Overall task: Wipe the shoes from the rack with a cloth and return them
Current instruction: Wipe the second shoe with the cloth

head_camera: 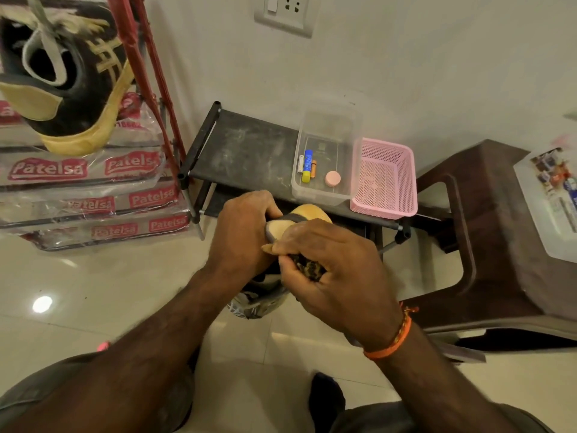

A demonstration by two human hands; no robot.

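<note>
The shoe (299, 217) is held up in front of the shoe rack (243, 151), above the tiled floor (93, 292). It has a tan toe and sole edge with a dark band across it. Most of it is hidden by the hands. The left hand (240, 232) is curled round the shoe and holds it. The right hand (334, 270) is curled round a dark patterned cloth (310, 267), bunched in its fingers and pressed against the shoe. On the rack's dusty black top sit a clear plastic box (327, 132) with batteries (307, 165) inside and a pink basket (387, 179) touching it. Another black and tan sneaker (71, 76) sits up high at the left, over clear packs (84, 182) with red labels. A brown plastic stool (487, 232) stands at the right.
</note>
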